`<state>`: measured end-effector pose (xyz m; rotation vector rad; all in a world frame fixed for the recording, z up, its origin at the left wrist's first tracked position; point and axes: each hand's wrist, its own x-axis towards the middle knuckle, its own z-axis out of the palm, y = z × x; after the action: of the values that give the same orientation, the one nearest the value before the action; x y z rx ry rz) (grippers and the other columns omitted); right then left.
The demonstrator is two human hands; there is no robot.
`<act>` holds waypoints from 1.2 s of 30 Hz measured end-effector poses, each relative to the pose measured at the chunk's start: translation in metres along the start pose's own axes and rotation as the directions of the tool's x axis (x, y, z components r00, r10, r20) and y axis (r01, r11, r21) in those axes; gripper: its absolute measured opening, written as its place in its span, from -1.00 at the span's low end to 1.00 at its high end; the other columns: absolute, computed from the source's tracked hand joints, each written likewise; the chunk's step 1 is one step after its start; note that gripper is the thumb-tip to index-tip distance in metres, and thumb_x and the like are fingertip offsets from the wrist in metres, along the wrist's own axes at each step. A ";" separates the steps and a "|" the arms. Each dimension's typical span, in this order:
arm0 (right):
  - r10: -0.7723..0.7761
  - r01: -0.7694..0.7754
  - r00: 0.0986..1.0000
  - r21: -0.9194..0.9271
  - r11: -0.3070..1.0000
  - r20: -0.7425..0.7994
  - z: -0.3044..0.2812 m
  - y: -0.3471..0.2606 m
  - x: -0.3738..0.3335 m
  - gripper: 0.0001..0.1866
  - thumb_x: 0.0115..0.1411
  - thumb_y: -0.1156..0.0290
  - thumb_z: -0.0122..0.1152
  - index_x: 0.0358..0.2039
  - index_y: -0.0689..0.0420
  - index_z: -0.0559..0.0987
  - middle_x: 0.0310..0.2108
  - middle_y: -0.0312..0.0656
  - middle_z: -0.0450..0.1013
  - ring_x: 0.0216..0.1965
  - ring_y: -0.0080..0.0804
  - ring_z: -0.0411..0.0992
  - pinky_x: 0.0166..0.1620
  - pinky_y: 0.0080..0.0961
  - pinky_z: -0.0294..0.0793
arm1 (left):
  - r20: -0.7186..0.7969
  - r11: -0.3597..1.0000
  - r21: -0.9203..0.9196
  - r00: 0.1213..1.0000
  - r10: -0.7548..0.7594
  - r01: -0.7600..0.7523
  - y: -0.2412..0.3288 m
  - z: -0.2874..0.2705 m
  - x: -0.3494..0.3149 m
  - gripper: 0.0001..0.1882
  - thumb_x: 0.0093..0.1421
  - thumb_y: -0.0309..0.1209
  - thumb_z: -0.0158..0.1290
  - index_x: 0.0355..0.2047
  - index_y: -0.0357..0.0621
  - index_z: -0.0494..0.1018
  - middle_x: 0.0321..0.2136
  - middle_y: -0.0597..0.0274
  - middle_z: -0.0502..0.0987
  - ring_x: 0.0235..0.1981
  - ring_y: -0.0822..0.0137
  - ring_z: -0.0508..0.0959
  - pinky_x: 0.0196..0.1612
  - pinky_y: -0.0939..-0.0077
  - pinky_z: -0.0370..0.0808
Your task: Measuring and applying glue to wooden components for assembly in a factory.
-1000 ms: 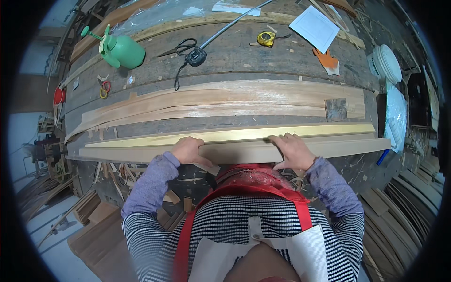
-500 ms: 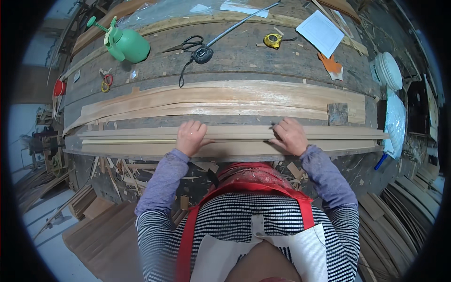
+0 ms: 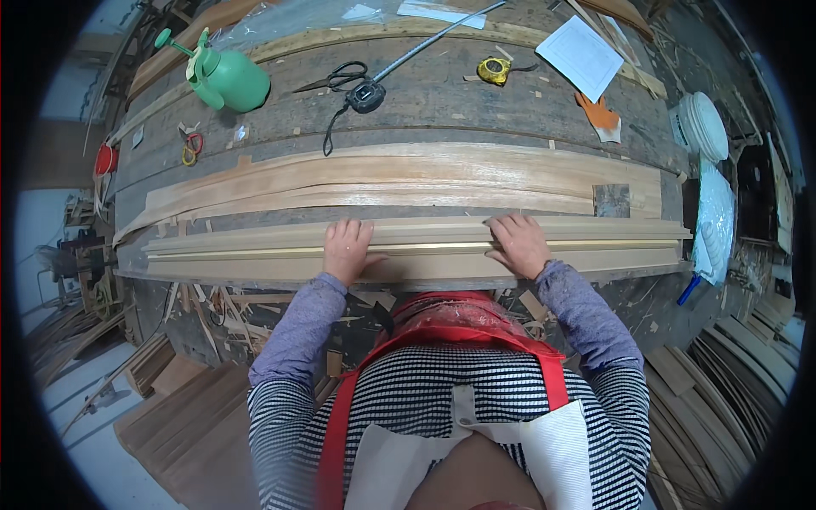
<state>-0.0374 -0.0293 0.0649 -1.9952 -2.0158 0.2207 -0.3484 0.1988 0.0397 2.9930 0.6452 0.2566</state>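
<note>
A long tan moulding (image 3: 433,229) lies across the middle of the frame, with a flat tan board (image 3: 429,269) alongside it on the near side. The left hand (image 3: 344,252), left of centre, lays its fingers together over the moulding, thumb spread wide toward the right; the right hand (image 3: 519,246), right of centre, curls its fingers over the same piece, thumb pointing left. Both appear to grasp it lightly, though how firmly I cannot tell. Just above stretch pale veneer strips (image 3: 408,174), a dark square plate (image 3: 611,201) at their right end. A green spray bottle (image 3: 234,81) stands at upper left, black scissors (image 3: 344,76) and a black tape measure (image 3: 365,97) at upper centre, an orange-and-white glove (image 3: 600,116) at upper right.
</note>
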 end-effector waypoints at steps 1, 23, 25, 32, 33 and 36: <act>0.027 -0.027 0.998 -0.003 1.000 0.048 0.001 0.005 0.005 -0.33 -0.10 0.09 0.44 -0.02 0.14 0.44 -0.19 -0.10 0.43 -0.11 -0.09 0.39 -0.04 -0.20 0.39 | 0.070 1.000 -0.015 0.997 -0.020 0.021 -0.003 0.001 0.003 -0.29 -0.09 0.03 0.28 0.00 -0.10 0.41 -0.28 0.10 0.41 -0.18 0.07 0.43 -0.09 0.16 0.34; 0.111 -0.119 0.986 0.063 0.991 0.121 0.024 0.021 0.010 -0.48 -0.18 0.21 0.44 -0.23 0.16 0.45 -0.26 -0.06 0.41 -0.15 -0.04 0.41 -0.08 -0.16 0.41 | 0.171 0.985 -0.168 0.983 0.065 -0.035 0.038 -0.012 -0.043 -0.19 -0.18 -0.05 0.36 0.06 -0.14 0.37 -0.01 -0.04 0.39 0.02 -0.09 0.36 0.08 0.05 0.30; 0.108 -0.111 0.991 0.045 0.993 0.076 0.015 0.012 0.006 -0.42 -0.16 0.19 0.45 -0.14 0.15 0.46 -0.21 -0.10 0.43 -0.07 -0.11 0.39 -0.01 -0.15 0.36 | 0.304 0.986 -0.160 0.953 0.000 0.051 0.034 -0.012 -0.040 -0.18 -0.19 -0.04 0.36 0.06 -0.13 0.37 -0.07 0.00 0.40 -0.02 -0.05 0.38 0.05 0.05 0.32; -0.016 0.035 0.988 0.124 0.992 -0.151 0.011 -0.021 -0.025 -0.37 -0.05 0.11 0.40 0.00 0.13 0.46 -0.08 -0.13 0.43 0.03 -0.16 0.38 0.13 -0.14 0.24 | 0.343 0.978 -0.206 0.934 0.105 -0.034 0.017 0.005 -0.037 -0.18 -0.18 0.00 0.34 0.06 -0.16 0.39 -0.20 -0.03 0.45 -0.12 -0.05 0.44 -0.06 0.05 0.40; -0.050 0.072 0.989 0.158 0.985 -0.138 0.014 -0.025 -0.033 -0.39 -0.04 0.12 0.40 -0.01 0.12 0.46 -0.09 -0.13 0.42 0.02 -0.16 0.38 0.11 -0.14 0.25 | 0.388 0.975 -0.221 0.914 0.123 -0.038 0.014 0.007 -0.039 -0.19 -0.16 0.00 0.33 0.05 -0.17 0.39 -0.22 -0.04 0.47 -0.14 -0.06 0.46 -0.07 0.05 0.41; -0.011 0.027 0.996 0.182 0.983 -0.086 0.019 -0.033 -0.058 -0.43 -0.02 0.11 0.38 -0.04 0.12 0.46 -0.10 -0.13 0.42 0.02 -0.17 0.38 0.10 -0.16 0.26 | 0.379 0.964 -0.250 0.906 0.187 -0.094 0.009 0.013 -0.044 -0.21 -0.12 0.01 0.31 0.05 -0.19 0.40 -0.25 -0.06 0.48 -0.17 -0.07 0.49 -0.10 0.05 0.43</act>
<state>-0.0746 -0.0862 0.0517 -1.8408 -1.8886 0.3006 -0.3818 0.1722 0.0209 2.7464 0.3291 -0.2575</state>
